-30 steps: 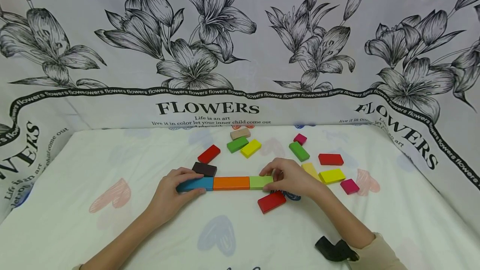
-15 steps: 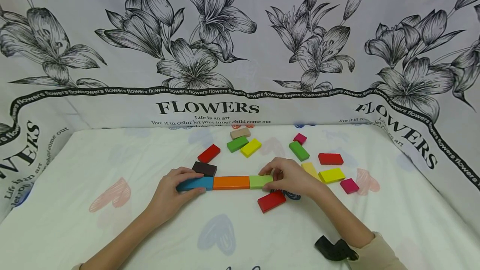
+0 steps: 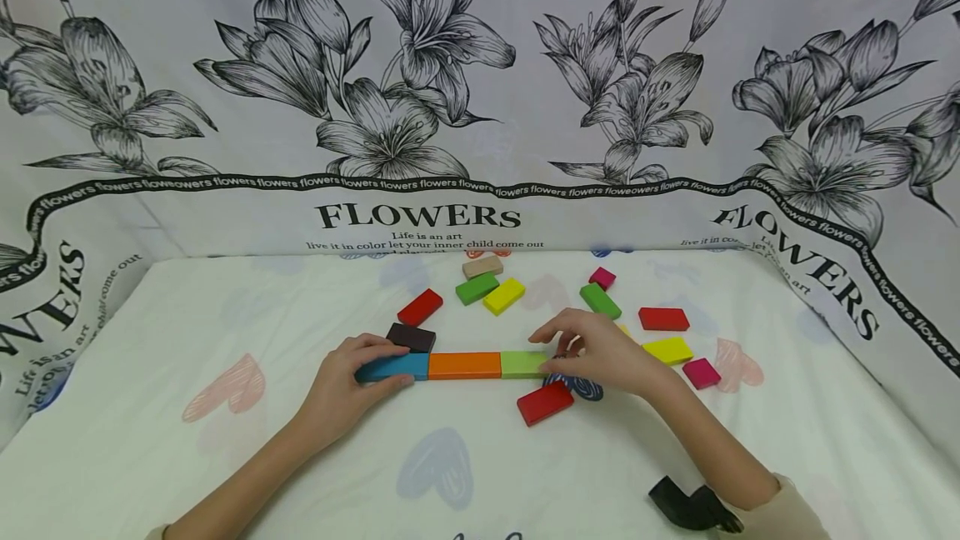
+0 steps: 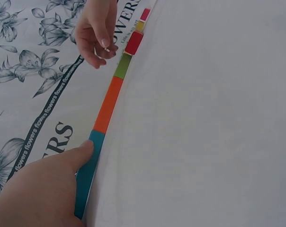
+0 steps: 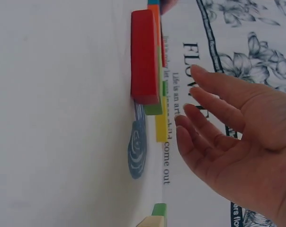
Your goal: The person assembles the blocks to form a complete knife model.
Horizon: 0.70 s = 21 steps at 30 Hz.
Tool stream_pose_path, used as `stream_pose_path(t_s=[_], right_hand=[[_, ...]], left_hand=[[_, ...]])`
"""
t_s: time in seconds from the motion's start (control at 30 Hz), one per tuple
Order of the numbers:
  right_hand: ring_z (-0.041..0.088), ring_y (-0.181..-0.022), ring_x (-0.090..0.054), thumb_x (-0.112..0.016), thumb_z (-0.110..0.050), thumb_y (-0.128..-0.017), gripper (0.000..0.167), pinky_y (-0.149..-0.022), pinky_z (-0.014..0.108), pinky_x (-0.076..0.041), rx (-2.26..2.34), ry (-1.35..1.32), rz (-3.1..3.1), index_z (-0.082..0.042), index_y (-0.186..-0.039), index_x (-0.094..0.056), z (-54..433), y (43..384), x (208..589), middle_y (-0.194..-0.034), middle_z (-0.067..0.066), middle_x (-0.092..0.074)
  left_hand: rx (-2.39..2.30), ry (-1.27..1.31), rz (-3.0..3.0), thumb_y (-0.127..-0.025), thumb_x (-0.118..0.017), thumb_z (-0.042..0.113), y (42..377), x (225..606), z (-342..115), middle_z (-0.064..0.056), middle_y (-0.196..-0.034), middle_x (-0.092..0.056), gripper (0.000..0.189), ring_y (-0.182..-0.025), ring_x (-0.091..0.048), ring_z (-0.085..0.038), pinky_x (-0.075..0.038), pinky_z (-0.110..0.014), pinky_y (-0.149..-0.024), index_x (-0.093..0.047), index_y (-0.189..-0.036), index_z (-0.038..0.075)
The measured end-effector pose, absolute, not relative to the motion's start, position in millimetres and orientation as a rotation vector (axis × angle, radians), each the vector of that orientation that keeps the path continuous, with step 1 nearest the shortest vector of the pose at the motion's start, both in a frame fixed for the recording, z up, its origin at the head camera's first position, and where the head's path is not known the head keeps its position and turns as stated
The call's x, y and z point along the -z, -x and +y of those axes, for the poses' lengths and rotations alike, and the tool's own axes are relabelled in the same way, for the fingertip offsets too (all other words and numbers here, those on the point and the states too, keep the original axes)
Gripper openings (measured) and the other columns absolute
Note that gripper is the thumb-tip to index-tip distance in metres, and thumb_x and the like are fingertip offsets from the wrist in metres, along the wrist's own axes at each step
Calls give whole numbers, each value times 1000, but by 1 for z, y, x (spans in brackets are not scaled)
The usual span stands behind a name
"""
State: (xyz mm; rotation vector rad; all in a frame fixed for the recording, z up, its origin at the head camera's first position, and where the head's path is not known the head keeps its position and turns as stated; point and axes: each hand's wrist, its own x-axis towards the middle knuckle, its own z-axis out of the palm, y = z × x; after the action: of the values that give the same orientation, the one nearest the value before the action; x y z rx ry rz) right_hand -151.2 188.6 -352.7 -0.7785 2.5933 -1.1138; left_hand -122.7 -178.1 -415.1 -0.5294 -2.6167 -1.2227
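L hand (image 3: 341,382) grip clamped on blue block (image 3: 392,367), end-to-end w/ orange block (image 3: 465,366) & lt-green block (image 3: 522,364), row on white surface (image 3: 525,473), R hand (image 3: 603,348) grip apart, nr lt-green block's free end, red block (image 3: 544,403) just in front

Orange block (image 3: 465,366) smooth, perhaps wood; tablecloth (image 3: 562,482) matt.

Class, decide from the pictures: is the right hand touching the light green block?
Apart. The right wrist view shows a strip of the white printed backdrop between the right hand and the light green block.
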Motion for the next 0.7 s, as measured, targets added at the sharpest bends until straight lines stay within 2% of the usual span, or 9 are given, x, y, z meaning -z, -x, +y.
stream_pose_path(t_s=[0.37,0.7], right_hand=[[17,-99,-67,-83,-18,-93,34,-85,23,-59,1139,740,2537,-7,-123,-75,193,135,350,-115,6,-73],[15,-98,-65,-86,-19,-89,33,-87,28,-58,1135,772,2484,-10,-119,-76,194,131,354,-112,2,-76]], left_hand=[[1222,527,-2615,-86,-89,19,122,414,-177,3,-114,-73,31,-106,-61,-20,-51,-30,-87,-82,-116,17],[1219,512,-2642,-86,-89,20,124,416,-178,3,-115,-73,32,-109,-61,-21,-51,-34,-89,-82,-117,18]])
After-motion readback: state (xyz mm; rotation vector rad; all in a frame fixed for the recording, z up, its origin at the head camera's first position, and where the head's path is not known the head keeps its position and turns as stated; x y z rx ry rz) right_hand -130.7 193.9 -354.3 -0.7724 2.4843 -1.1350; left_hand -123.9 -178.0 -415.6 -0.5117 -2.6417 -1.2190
